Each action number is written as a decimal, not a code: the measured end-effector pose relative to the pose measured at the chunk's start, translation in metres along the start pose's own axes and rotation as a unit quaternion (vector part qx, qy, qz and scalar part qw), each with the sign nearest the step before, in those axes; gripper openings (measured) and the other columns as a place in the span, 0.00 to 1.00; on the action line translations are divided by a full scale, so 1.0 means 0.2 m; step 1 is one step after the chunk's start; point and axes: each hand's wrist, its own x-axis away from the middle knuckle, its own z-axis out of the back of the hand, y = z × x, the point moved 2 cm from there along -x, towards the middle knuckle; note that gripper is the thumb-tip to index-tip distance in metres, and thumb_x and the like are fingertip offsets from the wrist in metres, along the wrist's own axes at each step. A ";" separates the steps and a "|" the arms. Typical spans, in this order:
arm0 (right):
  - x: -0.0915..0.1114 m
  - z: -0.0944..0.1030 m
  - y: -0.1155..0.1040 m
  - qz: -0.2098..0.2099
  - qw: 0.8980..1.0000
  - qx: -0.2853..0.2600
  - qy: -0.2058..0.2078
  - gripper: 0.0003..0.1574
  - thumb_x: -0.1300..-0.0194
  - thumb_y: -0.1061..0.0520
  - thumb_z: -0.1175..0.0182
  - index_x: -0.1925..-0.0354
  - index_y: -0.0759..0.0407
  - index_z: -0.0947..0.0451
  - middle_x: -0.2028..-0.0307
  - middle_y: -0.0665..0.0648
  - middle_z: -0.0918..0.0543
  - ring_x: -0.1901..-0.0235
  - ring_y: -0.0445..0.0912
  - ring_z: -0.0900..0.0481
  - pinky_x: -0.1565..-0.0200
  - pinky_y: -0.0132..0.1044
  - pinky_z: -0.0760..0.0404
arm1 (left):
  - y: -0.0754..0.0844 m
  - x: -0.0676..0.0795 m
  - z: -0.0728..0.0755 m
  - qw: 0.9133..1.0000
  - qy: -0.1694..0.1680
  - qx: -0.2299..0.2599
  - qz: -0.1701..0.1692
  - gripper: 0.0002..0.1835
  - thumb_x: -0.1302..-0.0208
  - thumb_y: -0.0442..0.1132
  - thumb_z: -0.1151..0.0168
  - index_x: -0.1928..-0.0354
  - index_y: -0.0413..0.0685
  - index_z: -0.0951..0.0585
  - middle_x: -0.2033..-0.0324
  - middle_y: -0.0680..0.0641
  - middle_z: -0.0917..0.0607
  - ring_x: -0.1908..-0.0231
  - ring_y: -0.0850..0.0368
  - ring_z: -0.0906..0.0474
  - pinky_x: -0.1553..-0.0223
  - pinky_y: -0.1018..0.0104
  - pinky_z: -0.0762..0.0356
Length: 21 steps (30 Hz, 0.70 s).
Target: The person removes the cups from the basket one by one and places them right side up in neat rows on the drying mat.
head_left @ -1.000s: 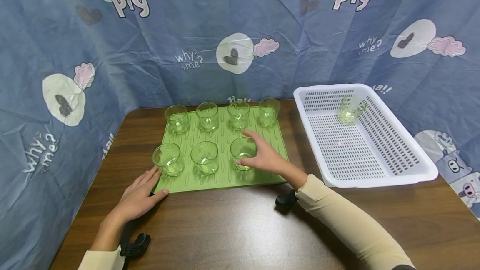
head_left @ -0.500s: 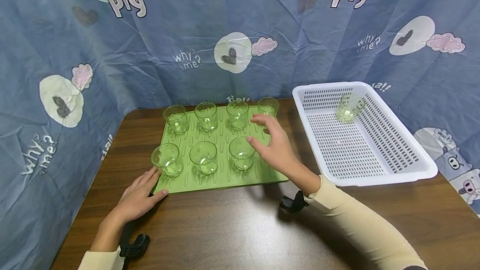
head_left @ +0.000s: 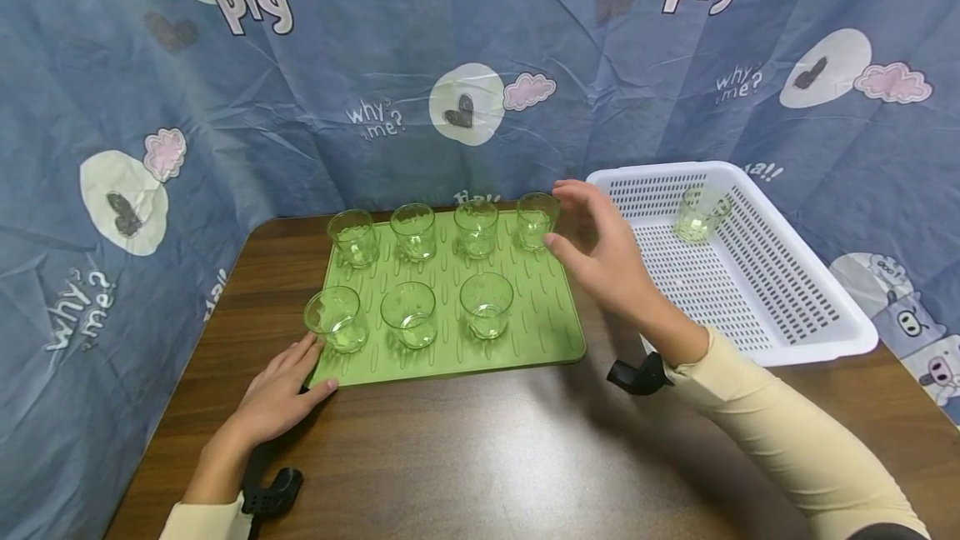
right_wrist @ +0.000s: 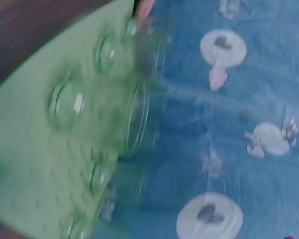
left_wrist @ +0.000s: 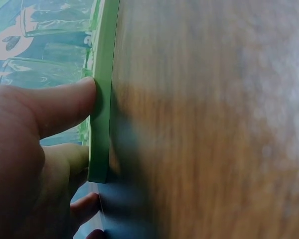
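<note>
A green ribbed mat (head_left: 540,323) bears two rows of clear drinking glasses. In the front row stand a left glass (head_left: 335,322), a middle glass (head_left: 409,319) and a right glass (head_left: 487,311); several more line the back row. My left hand (head_left: 276,397) rests at the mat's front left corner, fingers straight. Its thumb (left_wrist: 65,107) touches the mat's edge in the left wrist view. My right hand (head_left: 611,261), holding nothing, hovers beside the back right glass (head_left: 536,227), thumb and fingers spread. Whether it touches that glass I cannot tell.
Right of the mat stands a white slotted plastic basket (head_left: 798,350) with one glass (head_left: 697,222) in its far part. A patterned blue cloth (head_left: 300,107) hangs behind the wooden table (head_left: 450,457). Black wrist mounts sit below both hands.
My right hand has let go of the front right glass, which stays on the mat, and has moved right and back past the mat's right edge. The left hand has not moved.
</note>
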 end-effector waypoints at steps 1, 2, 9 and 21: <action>-0.01 0.03 0.01 -0.005 1.000 0.003 0.005 0.32 0.41 0.68 0.35 0.38 0.67 0.29 0.35 0.62 0.26 0.41 0.55 0.26 0.38 0.49 0.26 | 0.00 0.00 0.00 1.000 -0.001 0.001 0.000 0.43 0.28 0.58 0.47 0.25 0.32 0.43 0.24 0.31 0.48 0.28 0.25 0.49 0.38 0.23 0.46; -0.01 0.05 0.03 -0.009 1.000 0.010 0.009 0.32 0.41 0.68 0.36 0.38 0.67 0.29 0.35 0.62 0.27 0.41 0.56 0.26 0.39 0.49 0.26 | 0.00 0.00 0.00 1.000 -0.001 0.001 0.000 0.43 0.28 0.58 0.48 0.25 0.32 0.43 0.24 0.31 0.48 0.28 0.25 0.49 0.38 0.22 0.46; -0.05 0.19 0.08 -0.039 0.999 0.021 0.023 0.31 0.39 0.67 0.37 0.38 0.67 0.30 0.35 0.62 0.26 0.39 0.55 0.26 0.40 0.53 0.25 | 0.00 0.00 0.01 1.000 0.001 -0.001 0.000 0.43 0.28 0.58 0.47 0.25 0.33 0.43 0.24 0.31 0.47 0.28 0.25 0.49 0.39 0.22 0.46; -0.07 0.28 0.08 -0.056 0.998 0.031 0.010 0.31 0.37 0.65 0.37 0.36 0.66 0.30 0.36 0.63 0.26 0.39 0.54 0.26 0.45 0.29 0.28 | 0.00 0.00 0.00 1.000 -0.005 -0.003 0.001 0.43 0.27 0.59 0.48 0.25 0.33 0.44 0.23 0.31 0.48 0.28 0.24 0.49 0.39 0.22 0.46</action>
